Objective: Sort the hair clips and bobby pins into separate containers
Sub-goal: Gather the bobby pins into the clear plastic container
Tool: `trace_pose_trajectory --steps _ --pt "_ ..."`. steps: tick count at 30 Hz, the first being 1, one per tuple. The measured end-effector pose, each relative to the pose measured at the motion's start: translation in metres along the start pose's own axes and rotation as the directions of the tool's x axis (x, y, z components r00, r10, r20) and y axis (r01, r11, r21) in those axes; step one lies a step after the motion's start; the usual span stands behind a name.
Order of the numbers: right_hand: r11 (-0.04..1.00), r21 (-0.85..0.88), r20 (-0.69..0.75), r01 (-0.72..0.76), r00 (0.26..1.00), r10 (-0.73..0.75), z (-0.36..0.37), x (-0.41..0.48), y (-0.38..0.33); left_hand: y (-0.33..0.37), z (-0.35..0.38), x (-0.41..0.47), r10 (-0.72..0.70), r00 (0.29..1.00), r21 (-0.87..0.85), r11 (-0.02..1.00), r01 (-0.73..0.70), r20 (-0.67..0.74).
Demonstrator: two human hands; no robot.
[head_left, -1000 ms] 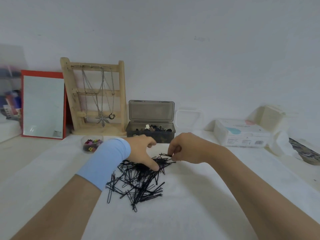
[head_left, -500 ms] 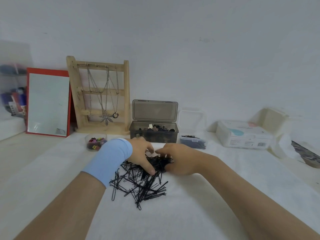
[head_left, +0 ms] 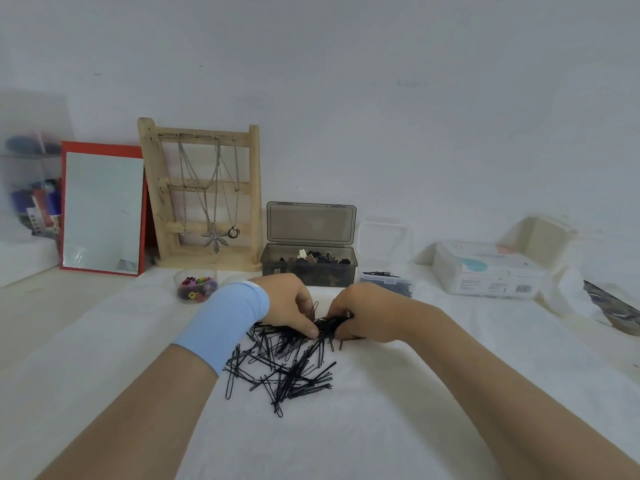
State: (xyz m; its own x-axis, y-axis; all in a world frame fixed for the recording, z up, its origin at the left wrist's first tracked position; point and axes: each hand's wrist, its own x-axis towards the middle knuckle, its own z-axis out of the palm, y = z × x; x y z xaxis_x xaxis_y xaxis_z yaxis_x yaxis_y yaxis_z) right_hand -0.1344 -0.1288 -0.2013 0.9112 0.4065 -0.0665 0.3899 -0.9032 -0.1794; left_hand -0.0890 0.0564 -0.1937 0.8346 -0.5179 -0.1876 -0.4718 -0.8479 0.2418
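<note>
On white cloth, left hand and right hand pinch bobby pins.

Wide light-blue fabric wristband around the left wrist, both forearms bare to the elbow.

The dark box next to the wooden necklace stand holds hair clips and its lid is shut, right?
No. The head view shows its lid standing open, not shut. The dark box does hold hair clips and sits next to the wooden necklace stand.
</note>
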Motion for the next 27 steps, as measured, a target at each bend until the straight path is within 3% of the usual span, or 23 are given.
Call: trace_pose_trajectory --steps 5,8,11,14,22,27 --pt "0.986 -0.110 0.073 -0.122 0.989 0.130 -0.015 -0.008 0.023 0.001 0.001 -0.001 0.019 0.999 -0.041 0.999 -0.020 -0.025" --pt "0.976 -0.130 0.081 -0.176 0.979 0.187 -0.016 -0.009 0.032 0.005 0.005 0.002 0.061 0.989 -0.037 0.997 -0.066 -0.134" --pt "0.986 -0.084 0.100 -0.142 0.984 0.150 -0.010 -0.008 0.022 0.015 0.011 0.005 0.089 0.989 -0.092 0.991 -0.100 -0.116" --pt "0.991 -0.107 0.073 -0.075 0.994 0.083 -0.005 -0.005 0.013 0.019 0.017 0.011 0.116 0.989 0.017 0.993 -0.115 -0.091" --pt "0.993 -0.049 0.100 -0.107 0.989 0.111 -0.008 -0.008 0.022 0.005 0.009 0.007 0.039 0.995 0.105 0.994 -0.029 -0.095" --pt "0.995 -0.017 0.118 -0.102 0.988 0.103 -0.018 -0.011 0.025 0.007 0.010 0.009 0.067 0.991 0.137 0.989 -0.051 -0.116"
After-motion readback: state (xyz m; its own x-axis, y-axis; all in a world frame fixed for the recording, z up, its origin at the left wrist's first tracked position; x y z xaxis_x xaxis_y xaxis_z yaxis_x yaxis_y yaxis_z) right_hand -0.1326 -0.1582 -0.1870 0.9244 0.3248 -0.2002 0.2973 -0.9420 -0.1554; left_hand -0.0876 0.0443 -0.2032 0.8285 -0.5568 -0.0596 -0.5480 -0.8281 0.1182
